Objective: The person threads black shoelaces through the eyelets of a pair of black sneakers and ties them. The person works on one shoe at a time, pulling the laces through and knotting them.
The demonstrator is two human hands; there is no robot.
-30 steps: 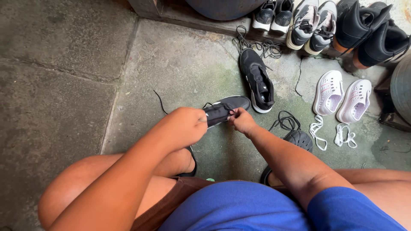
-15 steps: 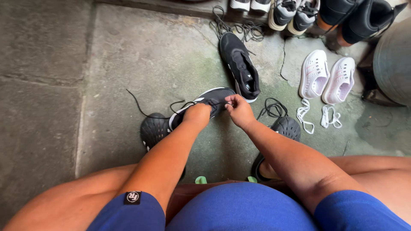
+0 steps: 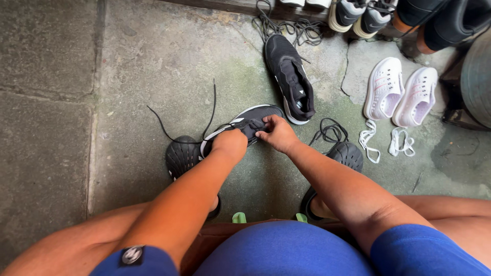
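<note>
A black sneaker with a white sole edge [image 3: 255, 118] is held low over the stone floor between my feet. My left hand [image 3: 230, 144] grips its heel end. My right hand [image 3: 276, 134] pinches the tongue and lace area on top. A black shoelace [image 3: 174, 130] trails from the shoe to the left across the floor. The matching black sneaker [image 3: 292, 79] lies on the floor just beyond. My feet wear black clogs [image 3: 183, 156], one on each side of the held shoe.
A pair of white perforated shoes [image 3: 401, 94] lies at the right with loose white laces [image 3: 381, 143] in front. More sneakers [image 3: 358, 15] and dark boots [image 3: 440, 18] line the top edge. A loose black lace [image 3: 330, 132] lies by my right clog.
The view has tilted down and the shoe sits lower and closer. My left hand slid to the heel end while my right hand stays on the tongue; the lace now trails left.
</note>
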